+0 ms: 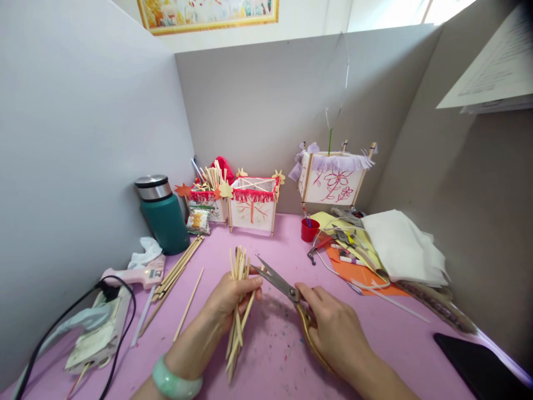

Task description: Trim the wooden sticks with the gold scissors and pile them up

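Note:
My left hand (231, 300) grips a loose bundle of thin wooden sticks (239, 333) upright, with their ends showing above and below the fingers. A pale green bangle (177, 379) circles that wrist. My right hand (333, 333) holds a pair of scissors (280, 284) with gold-coloured handles and steel blades. The blades stand slightly open and point left, their tips just beside the upper part of the bundle. The lower handle loop is partly hidden by my right hand.
On the pink table lie loose sticks (177, 278), a pink glue gun (133, 276), a power strip (100, 333), and a green flask (163, 219). Paper lanterns (253, 205) (333, 178) stand at the back. Right are a red cup (308, 229), white paper (402, 247), and a black tablet (478, 366).

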Motion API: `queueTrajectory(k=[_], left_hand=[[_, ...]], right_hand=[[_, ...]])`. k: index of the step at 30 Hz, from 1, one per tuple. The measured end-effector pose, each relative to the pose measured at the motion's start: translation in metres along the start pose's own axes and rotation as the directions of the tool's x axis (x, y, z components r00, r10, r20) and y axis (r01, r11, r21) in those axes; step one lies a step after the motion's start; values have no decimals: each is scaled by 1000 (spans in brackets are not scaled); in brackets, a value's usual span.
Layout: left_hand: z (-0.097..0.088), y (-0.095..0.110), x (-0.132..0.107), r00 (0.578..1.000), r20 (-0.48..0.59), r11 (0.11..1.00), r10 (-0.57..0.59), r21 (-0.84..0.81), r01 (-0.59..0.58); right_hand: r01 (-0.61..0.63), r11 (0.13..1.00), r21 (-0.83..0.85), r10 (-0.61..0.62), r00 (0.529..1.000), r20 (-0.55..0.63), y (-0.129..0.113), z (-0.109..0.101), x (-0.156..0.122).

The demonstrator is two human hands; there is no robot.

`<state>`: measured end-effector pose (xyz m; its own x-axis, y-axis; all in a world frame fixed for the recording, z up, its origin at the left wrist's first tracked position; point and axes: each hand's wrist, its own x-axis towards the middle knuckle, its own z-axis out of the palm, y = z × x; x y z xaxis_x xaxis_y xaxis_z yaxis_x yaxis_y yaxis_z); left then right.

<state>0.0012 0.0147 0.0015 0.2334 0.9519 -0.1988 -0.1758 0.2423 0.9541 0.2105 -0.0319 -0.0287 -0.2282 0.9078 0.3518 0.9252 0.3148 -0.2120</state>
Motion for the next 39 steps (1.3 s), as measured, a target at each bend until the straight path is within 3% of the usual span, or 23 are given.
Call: queueTrajectory(k=[16, 25, 33, 39], left_hand=[[-2, 2, -2, 999, 34, 1000, 5, 1, -5], [0, 6, -4, 997, 68, 994, -40, -96, 47], [3, 7, -4, 1000, -9, 996, -9, -92, 8], [5, 7, -4, 998, -53, 993, -28, -116, 22]], right_hand=[[-51, 998, 42, 48, 996, 71, 0, -7, 1], [-62, 988, 143, 61, 998, 12, 8, 1, 6], [-36, 987, 159, 38, 999, -6, 7, 0, 4], [31, 997, 71, -30, 999, -26, 5, 0, 1]])
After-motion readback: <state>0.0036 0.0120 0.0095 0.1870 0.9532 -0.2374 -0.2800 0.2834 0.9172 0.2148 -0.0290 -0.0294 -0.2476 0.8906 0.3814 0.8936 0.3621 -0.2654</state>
